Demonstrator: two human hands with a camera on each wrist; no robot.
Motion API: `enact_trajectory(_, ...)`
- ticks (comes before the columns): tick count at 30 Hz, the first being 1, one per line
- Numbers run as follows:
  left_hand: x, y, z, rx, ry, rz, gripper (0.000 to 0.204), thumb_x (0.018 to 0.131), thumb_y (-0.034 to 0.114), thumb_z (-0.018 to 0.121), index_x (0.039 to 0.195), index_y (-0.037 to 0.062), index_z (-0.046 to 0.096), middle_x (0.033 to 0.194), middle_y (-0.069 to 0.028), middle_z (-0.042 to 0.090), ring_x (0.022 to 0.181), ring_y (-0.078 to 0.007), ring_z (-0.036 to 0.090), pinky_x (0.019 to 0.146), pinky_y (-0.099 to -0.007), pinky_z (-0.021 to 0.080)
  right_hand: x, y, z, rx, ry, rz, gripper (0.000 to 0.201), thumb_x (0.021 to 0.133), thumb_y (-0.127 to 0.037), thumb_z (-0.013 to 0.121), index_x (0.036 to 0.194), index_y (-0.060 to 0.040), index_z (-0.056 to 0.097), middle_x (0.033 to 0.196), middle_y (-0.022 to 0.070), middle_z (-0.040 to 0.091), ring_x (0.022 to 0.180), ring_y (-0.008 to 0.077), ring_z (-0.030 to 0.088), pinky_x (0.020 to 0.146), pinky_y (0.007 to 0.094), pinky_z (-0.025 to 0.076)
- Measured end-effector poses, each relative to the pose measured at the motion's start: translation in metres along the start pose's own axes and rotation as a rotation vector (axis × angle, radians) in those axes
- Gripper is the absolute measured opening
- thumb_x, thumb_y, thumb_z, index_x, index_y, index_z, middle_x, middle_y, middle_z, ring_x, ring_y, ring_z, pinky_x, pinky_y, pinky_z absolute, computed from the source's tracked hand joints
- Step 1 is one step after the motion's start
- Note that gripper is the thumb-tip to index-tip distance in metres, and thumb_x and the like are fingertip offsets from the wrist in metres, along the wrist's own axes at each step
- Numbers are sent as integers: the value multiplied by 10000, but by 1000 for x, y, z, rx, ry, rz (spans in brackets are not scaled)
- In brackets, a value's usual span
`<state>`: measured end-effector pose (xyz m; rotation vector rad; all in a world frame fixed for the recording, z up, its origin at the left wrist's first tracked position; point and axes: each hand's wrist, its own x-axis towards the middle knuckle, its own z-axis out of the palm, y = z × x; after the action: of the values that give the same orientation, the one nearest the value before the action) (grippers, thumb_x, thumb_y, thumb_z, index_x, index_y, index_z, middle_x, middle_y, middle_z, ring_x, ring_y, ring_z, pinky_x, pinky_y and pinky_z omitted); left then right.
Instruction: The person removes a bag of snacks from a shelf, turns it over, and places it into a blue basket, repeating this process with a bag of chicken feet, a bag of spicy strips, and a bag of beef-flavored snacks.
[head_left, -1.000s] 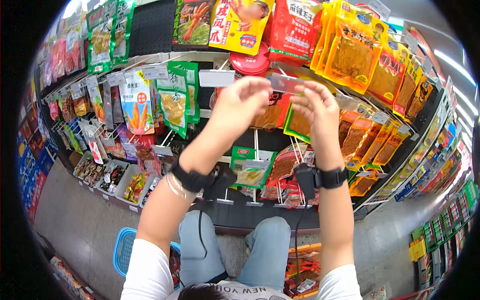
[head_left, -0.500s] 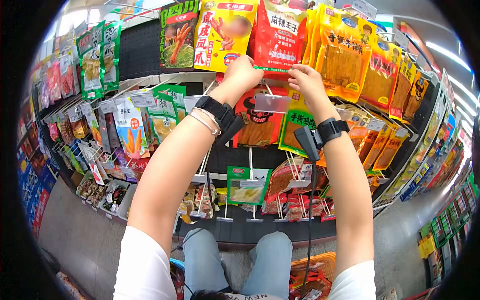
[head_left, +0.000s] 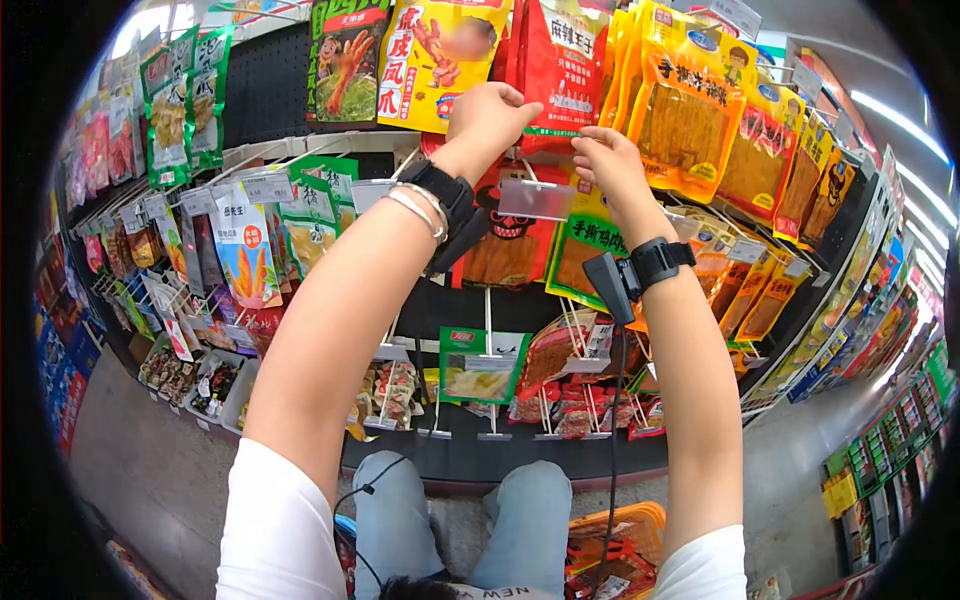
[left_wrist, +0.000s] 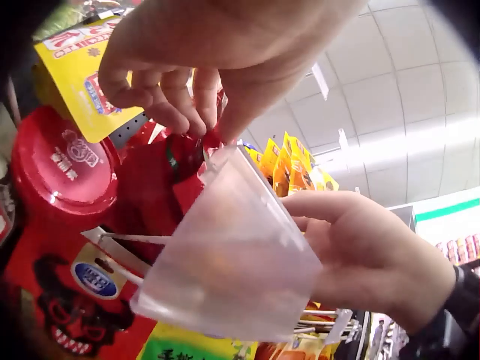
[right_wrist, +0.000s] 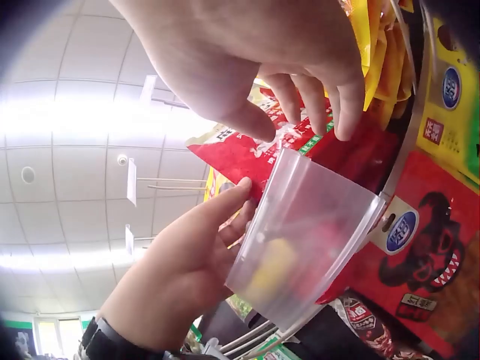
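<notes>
A red snack bag (head_left: pixel 562 75) with white lettering and a green lower strip hangs on the upper row. My left hand (head_left: pixel 492 122) is at its lower left edge; in the left wrist view, the thumb and curled fingers of that hand pinch red film. At the bag's lower right, my right hand (head_left: pixel 612 165) has its fingers loosely spread, fingertips close to the green strip. Below and between both hands juts a clear plastic label holder (head_left: pixel 535 198), which looks large in the left wrist view. Behind it is a round red lid (left_wrist: pixel 64 161).
Yellow snack bags (head_left: pixel 690 110) hang close on the right, a yellow chicken-feet bag (head_left: pixel 440 60) on the left. Lower hooks carry a red bag with a black horned face (head_left: pixel 505 235) and a green bag (head_left: pixel 485 365). An orange basket (head_left: pixel 640 520) stands on the floor by the knees.
Both hands have left the clear label holder and risen to the red snack bag. Since half a second ago, the left hand has come to pinch its edge, and the bag tilts slightly.
</notes>
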<state>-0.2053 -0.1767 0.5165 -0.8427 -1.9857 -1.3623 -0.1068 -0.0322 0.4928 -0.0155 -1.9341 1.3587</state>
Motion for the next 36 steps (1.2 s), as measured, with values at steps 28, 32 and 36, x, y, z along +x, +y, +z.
enact_trajectory(28, -16, 39, -80, -969, -134, 99, 155, 963, 206, 438, 1011, 60, 456, 958, -77, 601, 852, -137, 619, 755, -303, 535, -55, -70, -18, 307, -38, -225, 322, 858, -224, 632, 1102, -42, 527, 1022, 51, 628, 859, 113, 625, 647, 265, 548)
enact_trajectory(32, -23, 50, -87, -1093, -187, 101, 157, 961, 204, 441, 1013, 57, 450, 968, -84, 601, 861, -146, 621, 758, -309, 538, -65, -84, -21, 356, 8, -298, 336, 847, -203, 649, 1088, -14, 510, 985, 81, 636, 804, 133, 645, 605, 267, 563)
enact_trajectory(36, -33, 58, -90, -1134, -179, 74, 172, 953, 206, 463, 1024, 50, 455, 958, -82, 602, 869, -145, 620, 769, -307, 535, -73, -88, -24, 370, 8, -321, 352, 846, -203, 649, 1103, -13, 502, 991, 81, 634, 808, 131, 644, 606, 264, 564)
